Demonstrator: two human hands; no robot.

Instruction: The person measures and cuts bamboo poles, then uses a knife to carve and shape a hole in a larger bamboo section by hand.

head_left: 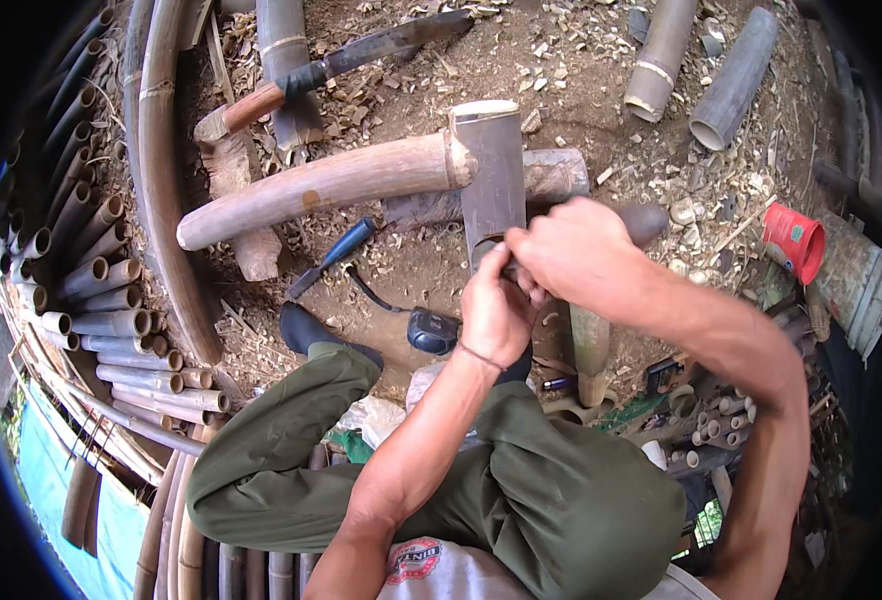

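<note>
A long curved bamboo pole point(166, 190) runs up the left side of the ground, the largest single piece in view, and outside it a stack of well over a dozen cut bamboo tubes point(111, 325) lies with open ends facing right. One thick tan bamboo length point(321, 185) lies nearly level across the middle, its right end touching the dark bamboo section point(491, 175) that both hands work on. That section is a single short, wide tube; its long axis runs almost straight up and down the picture, the far end pointing away from the person and the near end tucked under the hands, just above the knees of the green trousers point(521, 500). Two more grey tubes point(696, 65) lie at upper right, angled with their open ends toward the lower left. One machete point(346, 60) with a wooden handle rests at the top, blade pointing right. One red cup point(793, 240) sits at the right edge, one blue-handled tool point(333, 255) lies left of centre, and one small dark tape measure point(431, 330) lies by the boot. The left hand point(496, 310) and the right hand point(571, 250) are pressed together, both closed around the near end of the section; whether a small tool sits inside the grip I cannot tell.
</note>
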